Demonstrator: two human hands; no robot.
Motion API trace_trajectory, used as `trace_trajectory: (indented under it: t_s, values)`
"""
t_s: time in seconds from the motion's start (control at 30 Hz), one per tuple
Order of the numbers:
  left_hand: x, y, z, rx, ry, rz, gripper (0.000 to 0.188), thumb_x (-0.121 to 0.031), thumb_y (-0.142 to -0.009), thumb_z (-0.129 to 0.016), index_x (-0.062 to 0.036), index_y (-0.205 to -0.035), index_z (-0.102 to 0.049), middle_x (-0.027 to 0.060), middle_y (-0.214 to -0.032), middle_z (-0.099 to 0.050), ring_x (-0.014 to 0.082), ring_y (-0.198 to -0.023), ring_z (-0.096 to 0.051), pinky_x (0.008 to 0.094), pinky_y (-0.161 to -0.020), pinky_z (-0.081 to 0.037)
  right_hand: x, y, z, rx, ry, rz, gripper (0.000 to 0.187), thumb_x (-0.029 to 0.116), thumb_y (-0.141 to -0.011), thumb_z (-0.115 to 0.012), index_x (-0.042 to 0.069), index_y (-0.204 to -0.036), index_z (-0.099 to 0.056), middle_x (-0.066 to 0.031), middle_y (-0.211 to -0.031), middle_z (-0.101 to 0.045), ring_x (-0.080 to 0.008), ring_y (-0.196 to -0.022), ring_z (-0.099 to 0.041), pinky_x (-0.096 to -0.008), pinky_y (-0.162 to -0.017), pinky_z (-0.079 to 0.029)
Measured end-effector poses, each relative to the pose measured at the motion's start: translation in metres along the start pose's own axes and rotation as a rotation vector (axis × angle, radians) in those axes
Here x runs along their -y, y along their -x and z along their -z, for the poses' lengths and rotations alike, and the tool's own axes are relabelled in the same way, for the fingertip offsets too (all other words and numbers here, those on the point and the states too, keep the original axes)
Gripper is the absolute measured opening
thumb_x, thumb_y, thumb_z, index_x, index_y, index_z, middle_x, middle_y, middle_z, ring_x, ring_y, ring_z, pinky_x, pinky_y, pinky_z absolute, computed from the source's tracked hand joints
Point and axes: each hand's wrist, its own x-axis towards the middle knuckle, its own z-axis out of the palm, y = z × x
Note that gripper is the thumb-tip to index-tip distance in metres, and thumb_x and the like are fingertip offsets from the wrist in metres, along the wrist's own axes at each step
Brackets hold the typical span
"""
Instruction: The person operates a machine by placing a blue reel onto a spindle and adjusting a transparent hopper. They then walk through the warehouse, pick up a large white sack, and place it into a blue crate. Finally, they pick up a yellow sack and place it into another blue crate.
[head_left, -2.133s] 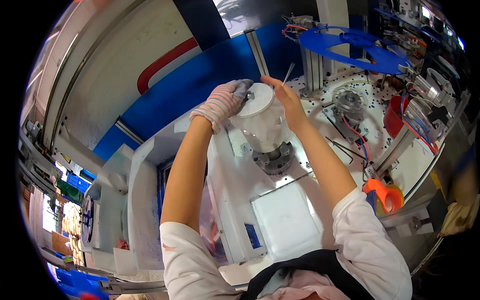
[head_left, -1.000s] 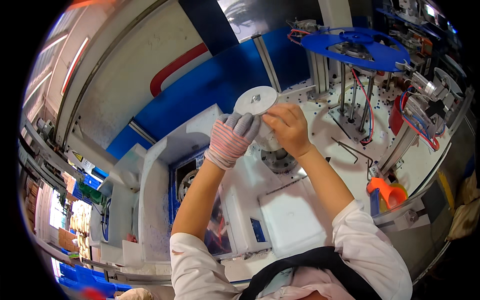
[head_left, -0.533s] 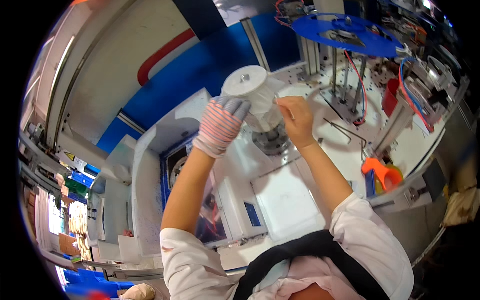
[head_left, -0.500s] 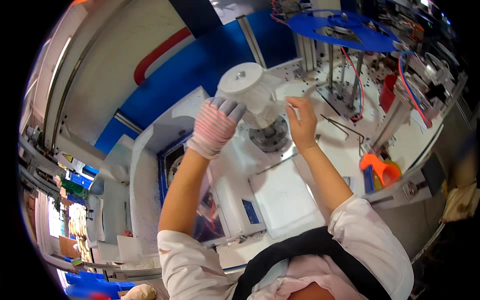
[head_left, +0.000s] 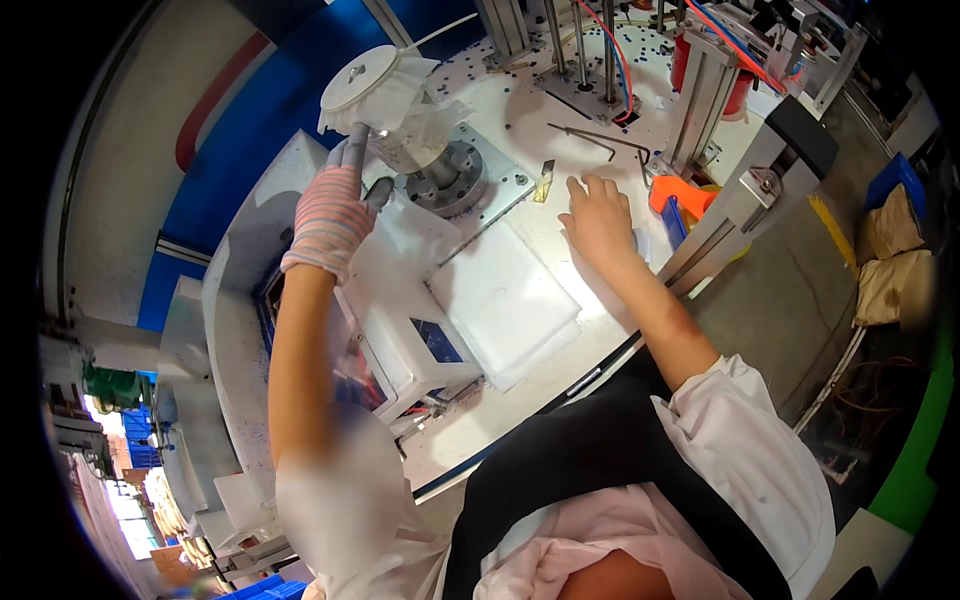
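Since the earlier frame the right hand has been lowered flat, empty, onto the table; the white spool, likely light and rigid, is gripped at its side by the gloved left hand above the round metal mount

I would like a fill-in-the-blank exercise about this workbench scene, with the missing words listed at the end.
1. The left hand wears a striped ____.
2. The right hand lies flat and ____ on the white bench.
3. The left hand's fingers touch a white ____-topped part standing on the round metal fixture.
4. Right of the right hand sits an ____ plastic piece.

Missing words: glove; bare; disc; orange
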Motion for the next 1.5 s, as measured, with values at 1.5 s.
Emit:
trace_trajectory:
  t_s: [1.5]
  values:
    - [-0.002,-0.032,-0.033,-0.034,0.061,-0.002,0.024,-0.016,-0.083,-0.058,-0.0104,-0.106,-0.065,0.0154,-0.095,-0.068,0.0318,-0.091,-0.065,0.0413,-0.079,-0.052,0.15,-0.123,0.016,-0.348,-0.228,0.396,0.02,0.008,-0.083,-0.055,0.011,-0.102,-0.048,-0.0086,-0.089,-0.06,-0.0335,-0.065,-0.064,-0.0427,-0.053,-0.052]
